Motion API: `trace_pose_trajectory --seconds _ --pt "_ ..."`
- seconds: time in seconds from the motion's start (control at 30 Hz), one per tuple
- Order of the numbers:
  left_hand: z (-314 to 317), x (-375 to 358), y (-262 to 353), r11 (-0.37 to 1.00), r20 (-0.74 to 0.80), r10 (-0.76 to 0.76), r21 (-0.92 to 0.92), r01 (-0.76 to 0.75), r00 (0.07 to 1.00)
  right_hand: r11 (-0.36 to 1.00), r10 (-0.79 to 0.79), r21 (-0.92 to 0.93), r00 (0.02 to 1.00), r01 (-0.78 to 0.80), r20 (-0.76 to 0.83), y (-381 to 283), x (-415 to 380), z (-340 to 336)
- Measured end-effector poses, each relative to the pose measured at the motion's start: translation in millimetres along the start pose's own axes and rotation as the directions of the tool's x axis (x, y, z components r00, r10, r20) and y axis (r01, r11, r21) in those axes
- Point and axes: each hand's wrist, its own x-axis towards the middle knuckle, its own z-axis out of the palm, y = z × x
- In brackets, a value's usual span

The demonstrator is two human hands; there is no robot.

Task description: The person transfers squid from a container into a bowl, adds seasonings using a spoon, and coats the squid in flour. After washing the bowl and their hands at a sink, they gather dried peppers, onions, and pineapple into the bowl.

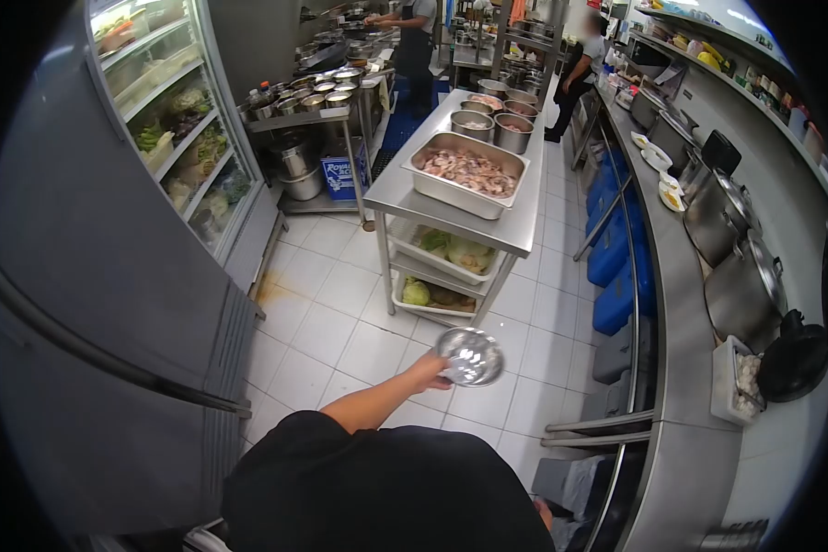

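Note:
My left hand [427,372] reaches forward and grips a shiny metal bowl [471,357] by its near left rim. The bowl is held over the tiled floor, short of the steel table, and the bright glare inside makes its contents hard to judge. Only a sliver of my right hand [544,514] shows low beside my black shirt, near a grey bin [561,480]; its fingers are hidden. Ahead, on the steel table [391,189], stands a deep metal tray [501,209] of raw cut meat [469,172].
Several metal pots [513,136] stand behind the tray; cabbages [416,293] fill lower shelves. A glass-door fridge [179,120] is at left. Along the right runs a steel counter [676,386] with large pots [743,290] and blue bins [621,299] beneath. Two people [575,78] [416,46] stand farther back.

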Motion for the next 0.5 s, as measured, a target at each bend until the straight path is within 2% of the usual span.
trace_pose_trajectory --seconds 0.07,0.13,0.2,0.27,0.33,0.43,0.5 --pt "67.9 18.1 33.2 0.997 0.16 0.053 0.045 -0.061 0.986 0.994 -0.108 0.002 0.994 0.108 -0.027 -12.4 41.5 -27.7" --pt "121.0 30.6 56.7 0.989 0.192 0.145 -0.004 -0.147 0.971 0.97 -0.237 0.04 0.97 0.239 -0.046 -17.7 101.8 -46.3" --pt "155.9 33.2 83.5 0.98 0.223 0.195 -0.014 -0.197 0.955 0.901 -0.43 -0.097 0.901 0.424 -0.053 -33.1 172.6 -62.3" --pt "176.7 34.0 103.4 0.976 0.182 0.216 -0.026 -0.214 0.959 0.894 -0.443 -0.069 0.896 0.442 -0.006 -137.0 173.4 -96.1" --pt "187.9 43.6 122.4 0.979 0.119 0.203 -0.058 -0.198 0.972 0.88 -0.476 0.013 0.878 0.476 0.049 -192.2 213.8 -110.6" --pt "194.7 79.2 141.0 0.952 0.139 0.267 -0.191 -0.239 0.954 0.798 -0.602 0.022 0.794 0.603 0.084 -281.4 253.1 -125.4" --pt "201.6 99.4 162.8 0.945 0.139 0.293 -0.191 -0.264 0.946 0.793 -0.608 0.049 0.787 0.607 0.103 -332.0 279.6 -128.5"
